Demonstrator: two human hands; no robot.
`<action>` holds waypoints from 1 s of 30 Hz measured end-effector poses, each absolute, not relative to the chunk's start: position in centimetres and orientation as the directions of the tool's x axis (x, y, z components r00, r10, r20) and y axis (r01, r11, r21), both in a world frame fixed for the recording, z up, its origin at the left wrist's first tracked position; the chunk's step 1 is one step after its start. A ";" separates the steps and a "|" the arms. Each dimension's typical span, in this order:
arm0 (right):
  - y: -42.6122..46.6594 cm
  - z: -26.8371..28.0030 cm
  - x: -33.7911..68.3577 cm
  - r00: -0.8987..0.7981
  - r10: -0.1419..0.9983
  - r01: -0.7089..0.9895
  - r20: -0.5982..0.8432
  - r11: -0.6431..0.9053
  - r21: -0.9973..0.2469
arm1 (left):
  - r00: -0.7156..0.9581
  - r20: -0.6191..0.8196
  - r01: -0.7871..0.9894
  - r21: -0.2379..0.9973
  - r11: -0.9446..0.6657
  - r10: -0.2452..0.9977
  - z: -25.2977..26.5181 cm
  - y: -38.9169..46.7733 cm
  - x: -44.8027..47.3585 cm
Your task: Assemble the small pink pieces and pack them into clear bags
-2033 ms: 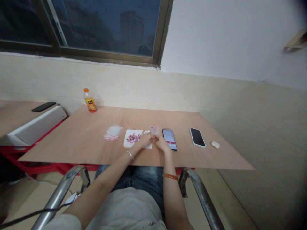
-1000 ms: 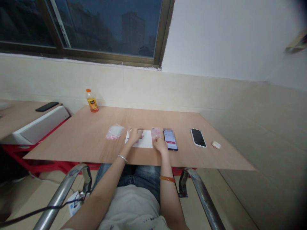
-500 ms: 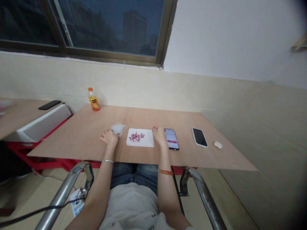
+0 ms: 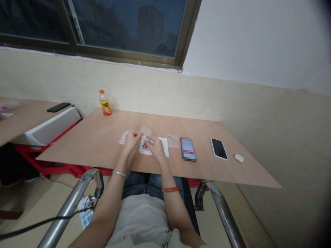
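My left hand (image 4: 132, 140) is closed in a pinch at the lower edge of a small clear plastic bag (image 4: 146, 130), which stands up beyond the fingertips. Just to the right, my right hand (image 4: 155, 144) hovers over a white sheet (image 4: 164, 142) with thumb and fingers drawn together; anything between them is too small to make out. Pink and dark bits (image 4: 145, 146) lie on the sheet, partly covered by my right hand. Beside my left hand rests another clear bag (image 4: 123, 138). A clear bag with a pinkish tint (image 4: 173, 141) lies at the sheet's right edge.
To the right lie a phone with a lit screen (image 4: 188, 149), a white-framed phone (image 4: 219, 148) and a small white case (image 4: 239, 158). An orange drink bottle (image 4: 105, 103) stands at the back left. Metal rails (image 4: 222, 210) flank my seat.
My hands have come together over the sheet from its two sides. A clear bag is now up at my left fingertips. The pinkish bag right of the sheet has come into view.
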State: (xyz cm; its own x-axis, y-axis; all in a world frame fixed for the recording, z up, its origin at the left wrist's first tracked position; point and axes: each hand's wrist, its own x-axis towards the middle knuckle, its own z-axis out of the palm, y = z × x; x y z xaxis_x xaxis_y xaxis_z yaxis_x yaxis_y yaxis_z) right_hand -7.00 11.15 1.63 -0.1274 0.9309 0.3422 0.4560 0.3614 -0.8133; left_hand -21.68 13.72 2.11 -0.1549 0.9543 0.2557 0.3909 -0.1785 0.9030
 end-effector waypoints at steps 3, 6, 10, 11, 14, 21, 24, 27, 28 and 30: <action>10.9 1.9 -7.2 -0.180 0.927 0.485 0.330 0.375 -0.790 | -0.086 0.292 0.392 0.889 -0.237 0.953 3.0 13.3 -20.2; 10.7 2.2 -7.0 -0.196 0.930 0.490 0.311 0.367 -0.791 | -0.080 0.307 0.362 0.895 -0.260 0.948 3.2 13.2 -19.4; 10.4 2.3 -6.6 -0.179 0.909 0.471 0.377 0.415 -0.778 | -0.093 0.321 0.353 0.896 -0.270 0.943 2.7 13.4 -19.4; 10.4 2.3 -6.6 -0.169 0.905 0.457 0.390 0.422 -0.783 | -0.099 0.326 0.362 0.892 -0.271 0.940 2.6 13.5 -19.5; 10.5 2.0 -6.7 -0.183 0.911 0.346 0.371 0.412 -0.843 | -0.095 0.332 0.392 0.879 -0.271 0.939 2.6 13.4 -19.5; 11.2 1.7 -6.5 -0.110 0.951 0.137 0.290 0.304 -0.943 | 0.012 0.368 0.306 0.884 -0.354 0.930 3.3 13.1 -18.9; 11.4 1.8 -6.1 -0.036 0.973 0.042 0.227 0.228 -0.973 | 0.061 0.390 0.243 0.887 -0.393 0.919 3.6 12.9 -18.9; 11.4 1.8 -5.9 -0.004 0.984 -0.101 0.177 0.176 -0.979 | 0.109 0.355 0.237 0.898 -0.371 0.929 3.7 12.8 -19.1; 11.4 1.8 -5.8 0.004 0.986 -0.139 0.168 0.167 -0.976 | 0.116 0.342 0.246 0.900 -0.361 0.932 3.8 12.7 -19.1; 11.3 1.9 -5.6 0.014 0.988 -0.192 0.151 0.151 -0.970 | 0.136 0.325 0.250 0.903 -0.350 0.936 3.9 12.6 -19.2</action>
